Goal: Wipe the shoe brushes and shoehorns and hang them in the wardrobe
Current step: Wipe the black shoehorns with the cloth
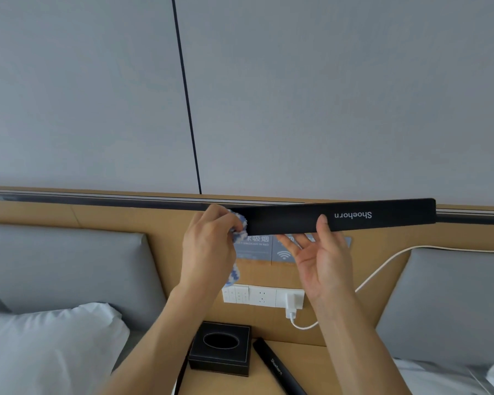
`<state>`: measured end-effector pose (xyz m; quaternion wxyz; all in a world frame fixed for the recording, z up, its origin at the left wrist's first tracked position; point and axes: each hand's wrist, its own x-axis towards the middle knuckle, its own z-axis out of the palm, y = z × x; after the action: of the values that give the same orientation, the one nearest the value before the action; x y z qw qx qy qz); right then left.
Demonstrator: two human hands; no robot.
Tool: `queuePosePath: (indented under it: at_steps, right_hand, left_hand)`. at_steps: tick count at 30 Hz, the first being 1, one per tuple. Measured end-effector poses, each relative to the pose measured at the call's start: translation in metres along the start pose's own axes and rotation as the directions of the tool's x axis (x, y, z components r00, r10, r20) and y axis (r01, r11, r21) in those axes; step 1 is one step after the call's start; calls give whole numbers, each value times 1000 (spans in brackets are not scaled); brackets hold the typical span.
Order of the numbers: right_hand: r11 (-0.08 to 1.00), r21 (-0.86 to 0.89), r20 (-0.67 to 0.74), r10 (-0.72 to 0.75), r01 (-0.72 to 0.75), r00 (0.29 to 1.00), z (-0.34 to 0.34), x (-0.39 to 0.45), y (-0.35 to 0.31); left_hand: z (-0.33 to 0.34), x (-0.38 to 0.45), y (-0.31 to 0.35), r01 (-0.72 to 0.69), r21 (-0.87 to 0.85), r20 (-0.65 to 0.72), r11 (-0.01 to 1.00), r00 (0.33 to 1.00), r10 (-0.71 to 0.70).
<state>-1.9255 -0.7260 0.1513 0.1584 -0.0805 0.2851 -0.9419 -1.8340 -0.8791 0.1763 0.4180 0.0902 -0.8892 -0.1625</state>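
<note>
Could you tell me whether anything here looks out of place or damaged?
Nothing stands out. The raised shoehorn looks intact between the left hand, holding the cloth, and the right hand; a second shoehorn lies flat beside the tissue box.

Black tissue box (220,349) on wooden bedside table (311,366), white charger (293,303) plugged into wall socket panel (261,295), white cable (382,269) trailing right, blue signs (268,249) partly hidden, possibly no-smoking and wifi, grey headboard cushions (69,266), white pillow (49,346).
</note>
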Motion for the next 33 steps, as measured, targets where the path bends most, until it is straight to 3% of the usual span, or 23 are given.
queuePosePath:
  at_steps: [9, 13, 15, 17, 21, 26, 30, 33]
  right_hand:
    - [995, -83, -38, 43, -46, 998, 7, -10, 9]
    - [989, -105, -41, 105, -109, 994, 3, -15, 13]
    - [983, -146, 38, 121, -114, 992, -2, -16, 9]
    - [968, -232, 203, 145, -96, 968, -7, -16, 2]
    - [892, -448, 404, 148, 55, 902, -18, -14, -7]
    - [770, -609, 398, 89, 191, 913, -14, -10, -11]
    - [624, -740, 343, 28, 252, 939, -8, -8, -10]
    - [583, -778, 316, 40, 235, 948, -5, -8, -7]
  left_hand:
    - [8, -3, 44, -176, -138, 62, 975, 981, 186]
    - [7, -5, 53, -190, -221, 123, 957, 968, 220]
    - [5, -5, 48, -131, -278, 171, 952, 968, 183]
    - [0, -4, 40, -17, -370, 240, 929, 964, 113]
    - [-11, -3, 25, 163, -544, 318, 823, 948, 22]
    - [-9, -7, 13, 358, -655, 409, 666, 908, -86]
    - [-10, -7, 5, 361, -630, 399, 688, 910, -112]
    - [-10, -6, -1, 388, -613, 387, 689, 907, -167]
